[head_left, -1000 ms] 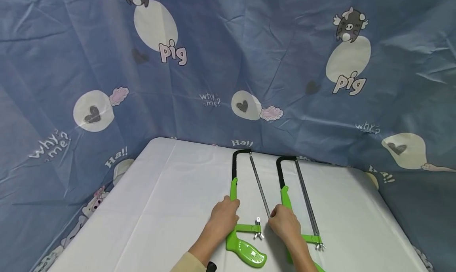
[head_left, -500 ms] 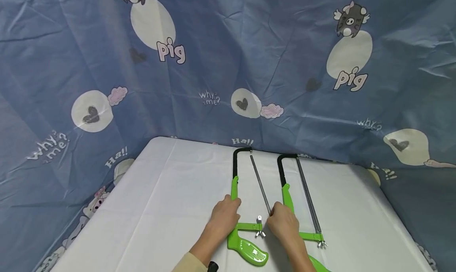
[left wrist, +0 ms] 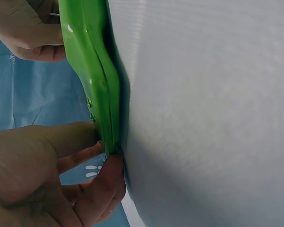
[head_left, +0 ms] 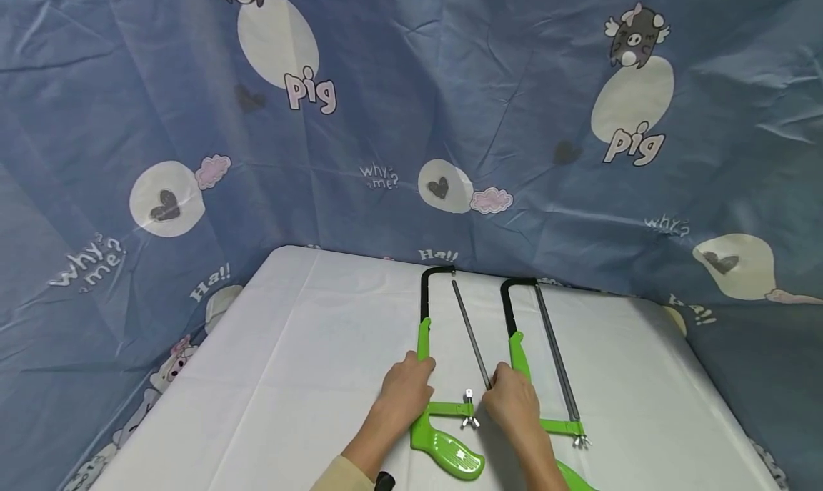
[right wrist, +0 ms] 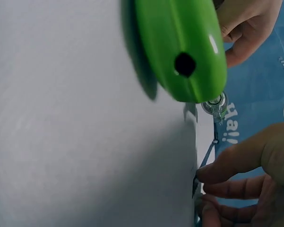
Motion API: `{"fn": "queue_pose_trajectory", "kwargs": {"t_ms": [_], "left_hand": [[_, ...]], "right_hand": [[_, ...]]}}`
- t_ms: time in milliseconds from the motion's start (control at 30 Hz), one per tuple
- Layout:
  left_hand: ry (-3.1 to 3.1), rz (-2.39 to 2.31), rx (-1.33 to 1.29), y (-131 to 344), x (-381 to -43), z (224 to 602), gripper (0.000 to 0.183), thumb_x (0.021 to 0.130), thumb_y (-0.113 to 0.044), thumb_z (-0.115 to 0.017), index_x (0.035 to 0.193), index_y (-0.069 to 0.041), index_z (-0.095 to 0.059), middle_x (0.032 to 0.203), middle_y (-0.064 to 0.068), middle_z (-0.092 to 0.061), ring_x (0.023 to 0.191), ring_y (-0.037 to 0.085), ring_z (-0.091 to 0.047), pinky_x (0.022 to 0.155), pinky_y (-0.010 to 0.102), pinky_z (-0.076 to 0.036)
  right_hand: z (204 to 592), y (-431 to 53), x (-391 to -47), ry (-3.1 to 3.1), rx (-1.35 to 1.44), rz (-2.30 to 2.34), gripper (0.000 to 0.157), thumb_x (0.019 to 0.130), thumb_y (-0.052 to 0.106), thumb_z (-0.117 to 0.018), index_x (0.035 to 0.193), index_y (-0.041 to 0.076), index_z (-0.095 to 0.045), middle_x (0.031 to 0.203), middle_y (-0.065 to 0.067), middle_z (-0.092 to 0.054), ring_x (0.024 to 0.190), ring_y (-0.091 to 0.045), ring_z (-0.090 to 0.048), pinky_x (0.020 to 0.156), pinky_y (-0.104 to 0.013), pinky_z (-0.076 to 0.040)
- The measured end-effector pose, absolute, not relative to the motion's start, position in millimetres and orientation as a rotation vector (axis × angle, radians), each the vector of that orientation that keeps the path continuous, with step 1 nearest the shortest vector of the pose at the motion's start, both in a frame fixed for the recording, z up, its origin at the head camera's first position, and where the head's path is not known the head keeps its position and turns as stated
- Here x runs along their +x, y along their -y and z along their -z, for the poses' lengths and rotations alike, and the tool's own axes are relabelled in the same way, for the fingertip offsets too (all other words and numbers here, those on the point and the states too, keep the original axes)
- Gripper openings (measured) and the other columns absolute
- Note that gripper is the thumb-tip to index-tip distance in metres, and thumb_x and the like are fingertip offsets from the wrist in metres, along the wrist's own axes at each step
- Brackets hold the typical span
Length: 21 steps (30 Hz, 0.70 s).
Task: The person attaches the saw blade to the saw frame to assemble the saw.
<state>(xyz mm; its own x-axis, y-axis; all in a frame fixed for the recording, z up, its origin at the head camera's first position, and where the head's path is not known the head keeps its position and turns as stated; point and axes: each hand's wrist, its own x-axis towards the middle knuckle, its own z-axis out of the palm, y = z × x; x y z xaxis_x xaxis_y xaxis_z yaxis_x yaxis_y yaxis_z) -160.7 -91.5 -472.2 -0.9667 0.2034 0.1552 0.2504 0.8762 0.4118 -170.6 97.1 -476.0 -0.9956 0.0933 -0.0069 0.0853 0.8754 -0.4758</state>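
Note:
In the head view, a hacksaw with a green handle (head_left: 455,457) and black front arm lies on the white table. My left hand (head_left: 405,391) grips its green frame, thumb and fingers pinching the narrow part (left wrist: 106,127) in the left wrist view. The grey blade (head_left: 471,334) slants away from the frame, its far end near the tip of the black arm. My right hand (head_left: 512,402) pinches the blade's near end, which its fingers hide. Between the hands, the green crossbar carries a metal pin with a wing nut (head_left: 470,422), apart from the blade.
A second green hacksaw (head_left: 518,355) lies just right, partly under my right forearm, its blade (head_left: 558,355) fitted from arm to crossbar. A black object (head_left: 384,481) shows by my left sleeve. Blue printed cloth (head_left: 360,212) hangs behind the white table (head_left: 308,377).
The head view has shifted slightly. Both hands keep their holds on the saw frame and the blade with hardly any movement.

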Motion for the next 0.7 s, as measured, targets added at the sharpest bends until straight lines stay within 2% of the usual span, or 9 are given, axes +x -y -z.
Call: {"fn": "queue_pose_trajectory", "kwargs": {"t_ms": [200, 533, 700], "left_hand": [[2.93, 0.678, -0.359, 90.5, -160.3, 472.8, 0.024, 0.079, -0.005, -0.077, 0.102, -0.004, -0.069, 0.084, 0.015, -0.058, 0.057, 0.018, -0.052, 0.048, 0.026, -0.041], [2.918, 0.677, -0.353, 91.3, -161.7, 473.1, 0.027, 0.079, -0.007, -0.077, 0.104, -0.004, -0.07, 0.085, 0.015, -0.058, 0.058, 0.019, -0.052, 0.048, 0.027, -0.042], [2.922, 0.687, -0.357, 91.6, -161.9, 474.8, 0.027, 0.079, -0.007, -0.077, 0.105, -0.004, -0.07, 0.085, 0.015, -0.058, 0.058, 0.019, -0.052, 0.048, 0.027, -0.041]], "right_hand": [[475.0, -95.2, -170.3, 3.047, -0.148, -0.734, 0.009, 0.071, -0.004, -0.062, 0.077, 0.003, -0.062, 0.073, -0.009, -0.063, 0.063, -0.022, -0.055, 0.054, -0.038, -0.045], [473.5, -92.7, -173.0, 3.112, -0.244, -0.66, 0.01, 0.071, -0.001, -0.062, 0.064, 0.004, -0.057, 0.065, -0.01, -0.055, 0.058, -0.023, -0.051, 0.049, -0.034, -0.04], [474.0, -93.4, -170.4, 3.098, -0.248, -0.688, 0.011, 0.072, 0.001, -0.062, 0.064, 0.005, -0.055, 0.064, -0.009, -0.054, 0.058, -0.022, -0.05, 0.048, -0.033, -0.039]]}}
